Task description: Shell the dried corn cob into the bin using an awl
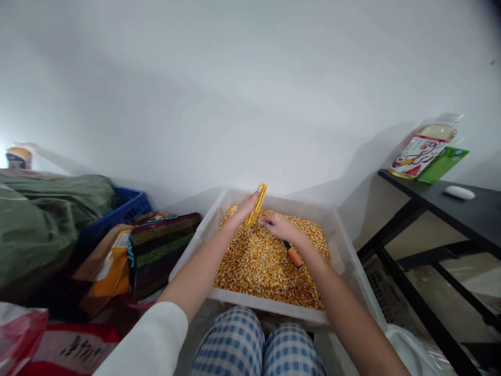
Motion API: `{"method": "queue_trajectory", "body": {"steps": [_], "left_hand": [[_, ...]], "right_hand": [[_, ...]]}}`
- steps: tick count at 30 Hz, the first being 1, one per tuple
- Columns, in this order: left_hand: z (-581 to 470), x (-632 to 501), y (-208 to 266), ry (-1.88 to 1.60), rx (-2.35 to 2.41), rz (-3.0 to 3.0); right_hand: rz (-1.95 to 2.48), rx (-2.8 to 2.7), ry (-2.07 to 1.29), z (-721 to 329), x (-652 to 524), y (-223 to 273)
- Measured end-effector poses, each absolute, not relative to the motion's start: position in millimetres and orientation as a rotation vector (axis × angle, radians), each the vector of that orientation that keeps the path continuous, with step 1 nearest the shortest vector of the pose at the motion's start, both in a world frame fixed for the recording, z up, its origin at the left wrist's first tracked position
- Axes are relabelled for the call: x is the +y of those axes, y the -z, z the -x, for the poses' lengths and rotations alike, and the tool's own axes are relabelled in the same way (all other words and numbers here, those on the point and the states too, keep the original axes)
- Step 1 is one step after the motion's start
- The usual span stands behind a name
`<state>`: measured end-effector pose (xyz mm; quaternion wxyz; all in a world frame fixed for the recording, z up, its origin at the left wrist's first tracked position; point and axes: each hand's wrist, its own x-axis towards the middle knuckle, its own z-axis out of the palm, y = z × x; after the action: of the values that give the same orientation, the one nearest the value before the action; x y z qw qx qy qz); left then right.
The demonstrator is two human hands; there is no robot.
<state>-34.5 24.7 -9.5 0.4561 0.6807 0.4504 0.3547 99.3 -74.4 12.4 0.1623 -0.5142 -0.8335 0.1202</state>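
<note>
I see one corn cob (259, 203) over kernels (254, 261) in one tub (270, 306), long axis slanting, tip toward one o'clock. Left hand (246, 207) grips it; right hand (278, 227) curls at its four o'clock, hold unclear to me.

Clad in a plain white sleeve (151, 342) at the lower left of the frame, ending in a smooth, curved hem (183, 321), and in blue-and-white checked legwear (230, 347) at bottom centre, bare along both forearms (344, 308) and on both hands (279, 228).
</note>
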Motion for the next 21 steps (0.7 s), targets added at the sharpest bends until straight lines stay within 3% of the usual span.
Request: {"method": "queue_trajectory", "body": {"steps": [21], "left_hand": [[41.9, 25.6, 5.7, -0.911, 1.156, -1.285]], "right_hand": [[1.560, -2.433, -0.260, -96.7, -77.4, -8.7]]}}
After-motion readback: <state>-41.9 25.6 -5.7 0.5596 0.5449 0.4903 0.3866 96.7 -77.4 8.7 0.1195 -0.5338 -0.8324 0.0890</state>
